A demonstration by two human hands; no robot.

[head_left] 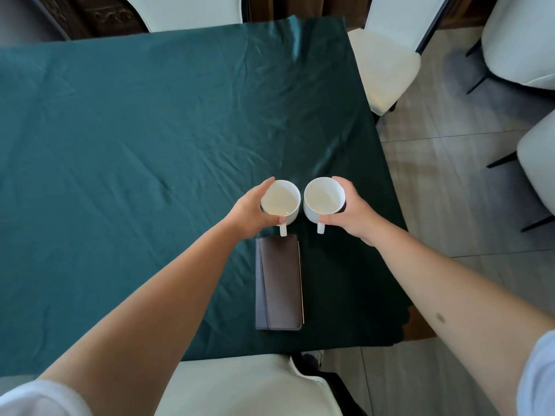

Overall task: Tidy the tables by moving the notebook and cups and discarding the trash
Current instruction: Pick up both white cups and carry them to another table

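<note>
Two cups sit side by side on the table [120,115], left cup [282,202] beside right cup [323,199] (handles toward the person); the notebook [278,282] lies just nearer, chairs around.

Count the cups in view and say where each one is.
2. The left cup is in the left hand, just beyond the notebook. The right cup is in the right hand, beside the first. No others show on the table.

Bare forearms, short pale blue sleeves [540,376], a small dark mark on the right forearm.
</note>
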